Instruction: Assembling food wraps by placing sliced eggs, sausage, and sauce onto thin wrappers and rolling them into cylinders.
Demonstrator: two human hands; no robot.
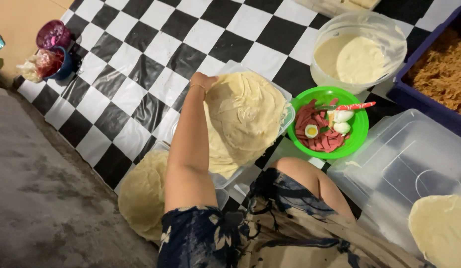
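My left hand [202, 81] reaches forward and grips the far edge of a thin, pale round wrapper sheet [245, 116], lifting it off a stack of the same sheets in a clear plastic container [288, 115]. A second stack of round sheets [141, 193] lies by my left elbow. My right hand is not visible. My bent knee [302, 173] sits just below the container. Next to the lifted sheet, on its right, stands a green plate [359, 130] holding red sausage strips, boiled egg pieces and a red-handled knife [357, 105].
A clear bowl of pale batter [357, 54] stands behind the plate. A dark blue tub of brown shredded filling [441, 74] is at the far right. An upturned clear box [399, 168] carries another sheet [441, 228]. Small purple and blue cups [54, 49] stand at the mat's left edge.
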